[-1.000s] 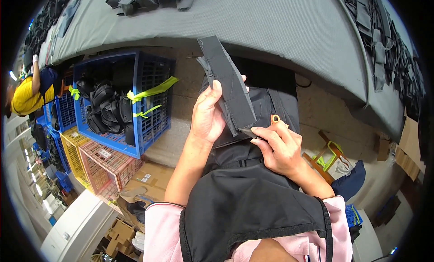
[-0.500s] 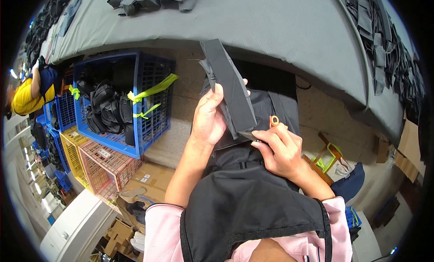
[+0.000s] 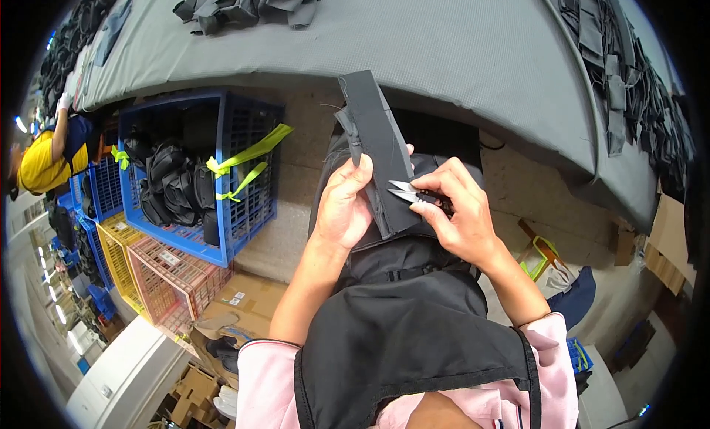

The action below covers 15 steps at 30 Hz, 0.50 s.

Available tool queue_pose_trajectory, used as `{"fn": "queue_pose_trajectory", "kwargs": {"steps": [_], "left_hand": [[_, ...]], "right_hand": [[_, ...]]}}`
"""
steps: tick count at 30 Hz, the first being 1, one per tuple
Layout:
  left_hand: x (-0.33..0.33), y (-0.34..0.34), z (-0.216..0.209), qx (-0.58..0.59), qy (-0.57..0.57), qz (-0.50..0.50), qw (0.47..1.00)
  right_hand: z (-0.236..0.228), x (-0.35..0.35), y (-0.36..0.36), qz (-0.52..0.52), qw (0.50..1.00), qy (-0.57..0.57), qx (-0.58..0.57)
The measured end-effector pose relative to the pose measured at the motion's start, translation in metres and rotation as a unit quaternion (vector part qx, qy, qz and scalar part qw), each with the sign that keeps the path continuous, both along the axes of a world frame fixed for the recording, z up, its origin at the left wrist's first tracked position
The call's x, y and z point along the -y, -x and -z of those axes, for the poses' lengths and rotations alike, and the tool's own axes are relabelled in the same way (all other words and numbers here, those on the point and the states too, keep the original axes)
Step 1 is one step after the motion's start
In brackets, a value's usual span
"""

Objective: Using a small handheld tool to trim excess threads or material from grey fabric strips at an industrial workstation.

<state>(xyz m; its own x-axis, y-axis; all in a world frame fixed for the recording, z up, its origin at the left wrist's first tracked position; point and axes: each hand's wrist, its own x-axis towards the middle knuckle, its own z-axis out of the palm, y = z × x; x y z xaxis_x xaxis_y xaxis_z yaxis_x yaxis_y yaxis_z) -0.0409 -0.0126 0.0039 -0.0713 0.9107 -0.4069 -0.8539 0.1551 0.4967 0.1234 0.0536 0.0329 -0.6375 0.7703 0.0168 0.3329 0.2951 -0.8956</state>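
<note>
Within curled right hand [image 3: 464,213], open snips [image 3: 426,197]

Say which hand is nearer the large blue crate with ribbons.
Left. The left hand, holding dark fabric, is right of the crate; the right hand, holding snips, is farther right.

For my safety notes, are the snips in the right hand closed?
No, the snips in the right hand show a clear gap between their blades.
</note>
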Motion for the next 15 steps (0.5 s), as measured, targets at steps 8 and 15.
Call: {"fn": "queue_pose_trajectory", "kwargs": {"steps": [8,15], "left_hand": [[-0.009,0.004,-0.003,0.001,-0.009,0.017,1.000],[-0.008,-0.005,0.002,-0.023,-0.001,0.032,0.999]], "right_hand": [[0.000,-0.011,0.012,-0.038,0.979,-0.198,0.013],[0.007,-0.003,0.002,0.003,0.987,-0.163,-0.007]]}}
